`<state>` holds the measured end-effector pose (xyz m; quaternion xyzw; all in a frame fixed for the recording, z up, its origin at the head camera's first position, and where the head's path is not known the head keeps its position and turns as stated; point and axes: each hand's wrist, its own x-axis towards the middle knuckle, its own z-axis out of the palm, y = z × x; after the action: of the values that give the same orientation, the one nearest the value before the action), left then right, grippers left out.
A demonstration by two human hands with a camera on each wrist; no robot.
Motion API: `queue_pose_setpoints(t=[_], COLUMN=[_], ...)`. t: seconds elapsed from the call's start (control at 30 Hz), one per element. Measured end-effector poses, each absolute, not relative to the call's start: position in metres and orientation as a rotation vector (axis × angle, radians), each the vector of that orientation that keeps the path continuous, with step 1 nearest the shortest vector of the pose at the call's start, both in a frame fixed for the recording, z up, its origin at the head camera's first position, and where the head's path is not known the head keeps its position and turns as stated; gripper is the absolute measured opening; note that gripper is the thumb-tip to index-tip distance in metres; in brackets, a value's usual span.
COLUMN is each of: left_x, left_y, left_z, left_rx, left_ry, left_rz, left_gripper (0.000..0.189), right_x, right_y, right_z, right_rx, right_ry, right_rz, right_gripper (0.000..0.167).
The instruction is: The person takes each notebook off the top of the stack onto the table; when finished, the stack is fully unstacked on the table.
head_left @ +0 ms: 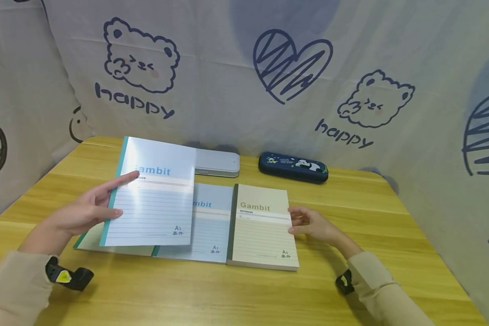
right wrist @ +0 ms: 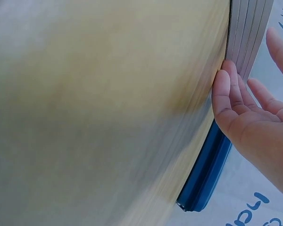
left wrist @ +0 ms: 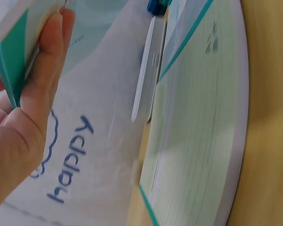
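My left hand [head_left: 79,210] grips a pale blue Gambit notebook [head_left: 155,199] by its teal spine, thumb and fingers on opposite sides. The notebook is raised and tilted above the table; the left wrist view shows its teal spine [left wrist: 10,61] in the hand. Below it lies a pale green notebook [left wrist: 198,122] with a teal spine, partly hidden in the head view. Another blue notebook [head_left: 212,226] lies beside that one. At the right of the row is a cream notebook stack [head_left: 265,231] with a dark spine. My right hand [head_left: 315,226] touches its right edge with relaxed fingertips.
A white case [head_left: 218,163] stands at the back of the wooden table [head_left: 236,294], partly behind the raised notebook. To its right is a dark blue pencil case [head_left: 293,167] with a panda print. A printed cloth [head_left: 220,86] hangs behind the table.
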<state>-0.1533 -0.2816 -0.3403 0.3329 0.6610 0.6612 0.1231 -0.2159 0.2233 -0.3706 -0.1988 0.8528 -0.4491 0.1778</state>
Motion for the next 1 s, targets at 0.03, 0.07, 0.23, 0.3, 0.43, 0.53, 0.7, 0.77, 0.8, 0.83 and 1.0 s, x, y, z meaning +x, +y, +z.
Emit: queue_pose_setpoints(t=[0.03,0.07,0.23,0.3,0.43,0.53,0.7,0.77,0.8,0.83,1.0], left_x=[-0.153,-0.152,-0.149,-0.148,-0.146,-0.146,-0.146,-0.146,-0.146,-0.146,-0.145], left_y=[-0.286,-0.289,-0.31,-0.318,-0.333,-0.343,-0.358,-0.363,-0.366,-0.369,-0.384], left_z=[-0.34,-0.34,-0.343,-0.344,-0.344,-0.342,-0.338,-0.337,-0.337,-0.338,-0.344], left_rx=[0.985,0.988,0.967,0.947,0.919,0.924,0.884,0.889,0.895,0.9,0.918], left_ry=[1.932,1.934,1.87,1.863,1.89,1.85,1.814,1.836,1.835,1.824,1.878], left_rz=[1.926,1.931,1.982,1.988,1.975,1.97,1.958,1.95,1.952,1.956,1.954], left_gripper=[0.07,0.07,0.072,0.073,0.073,0.073,0.073,0.072,0.072,0.072,0.073], right_x=[-0.216,-0.215,-0.215,-0.215,-0.215,-0.215,-0.215,-0.215,-0.215,-0.216,-0.216], right_y=[0.223,0.223,0.223,0.223,0.223,0.223,0.223,0.223,0.223,0.223,0.223], right_z=[-0.371,-0.37,-0.37,-0.37,-0.371,-0.371,-0.372,-0.372,-0.372,-0.372,-0.372], right_rx=[-0.558,-0.559,-0.558,-0.549,-0.522,-0.523,-0.532,-0.528,-0.537,-0.544,-0.56], right_ry=[2.415,2.415,2.422,2.427,2.433,2.433,2.424,2.419,2.419,2.419,2.418], right_rz=[-1.269,-1.27,-1.27,-1.267,-1.265,-1.264,-1.277,-1.286,-1.283,-1.281,-1.275], right_gripper=[0.059,0.059,0.059,0.059,0.059,0.059,0.061,0.061,0.061,0.061,0.06])
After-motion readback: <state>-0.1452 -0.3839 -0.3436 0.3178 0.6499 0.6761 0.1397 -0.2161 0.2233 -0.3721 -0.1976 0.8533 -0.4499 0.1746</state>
